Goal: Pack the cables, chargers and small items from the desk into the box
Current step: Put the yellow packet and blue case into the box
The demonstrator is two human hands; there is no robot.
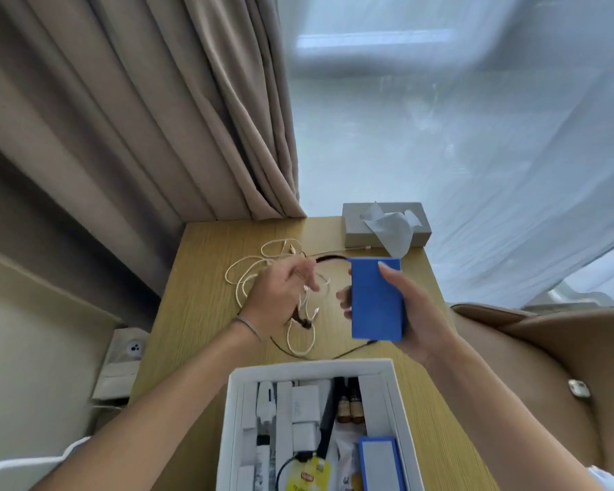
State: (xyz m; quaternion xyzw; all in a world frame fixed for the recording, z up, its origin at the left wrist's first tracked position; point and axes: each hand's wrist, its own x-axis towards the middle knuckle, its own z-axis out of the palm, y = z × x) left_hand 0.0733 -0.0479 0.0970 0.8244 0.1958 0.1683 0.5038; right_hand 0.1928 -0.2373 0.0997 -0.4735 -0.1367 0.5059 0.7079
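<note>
Blue case (376,299) held upright, long axis vertical.

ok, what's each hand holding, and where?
Right hand grips the blue box by its long sides, thumb on the left edge. Left hand pinches the cream cable mid-length.

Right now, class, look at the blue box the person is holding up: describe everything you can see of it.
The blue box is a flat, plain rectangular case with a matte, card-like surface and no visible print. The right hand grips it above the wooden desk, thumb at its left edge and a fingertip near its top. It stands roughly upright, slightly tilted, broad face to the camera. It touches nothing else.
</note>
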